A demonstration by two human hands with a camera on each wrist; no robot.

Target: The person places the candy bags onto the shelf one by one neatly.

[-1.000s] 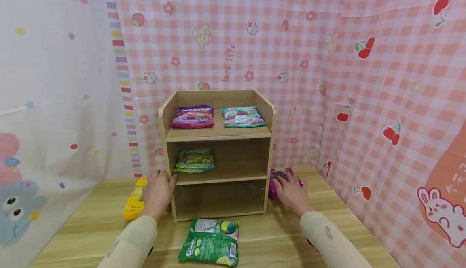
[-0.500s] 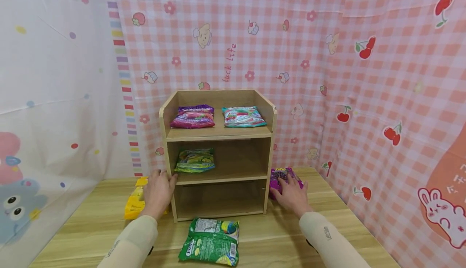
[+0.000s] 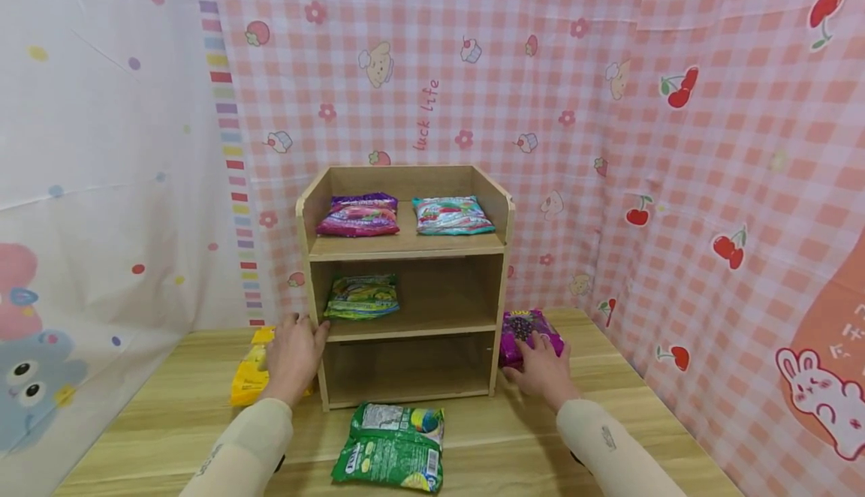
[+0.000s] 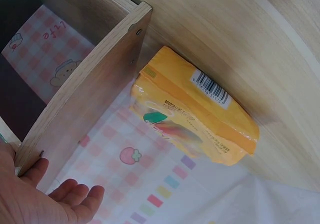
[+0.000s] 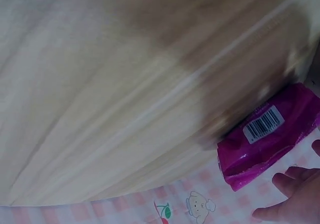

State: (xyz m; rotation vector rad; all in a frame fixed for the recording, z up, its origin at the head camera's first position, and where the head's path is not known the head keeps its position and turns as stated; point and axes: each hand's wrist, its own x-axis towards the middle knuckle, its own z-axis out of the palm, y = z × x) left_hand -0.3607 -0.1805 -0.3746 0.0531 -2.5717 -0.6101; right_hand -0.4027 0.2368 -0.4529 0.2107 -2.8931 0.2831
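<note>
Left hand (image 3: 295,354) pinches left edge of shelf (image 3: 405,253). Right hand (image 3: 546,371), fingers unclosed, at purple packet (image 3: 530,324) right of shelf: reach step, probably; next should need a grip.

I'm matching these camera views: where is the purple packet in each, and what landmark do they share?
Head: purple packet right of the shelf unit, partly hidden by the right hand.
Left wrist: not in it.
Right wrist: purple packet at the right edge, just below mid-height, barcode showing.
Shared landmark: pink checked cloth.
</note>
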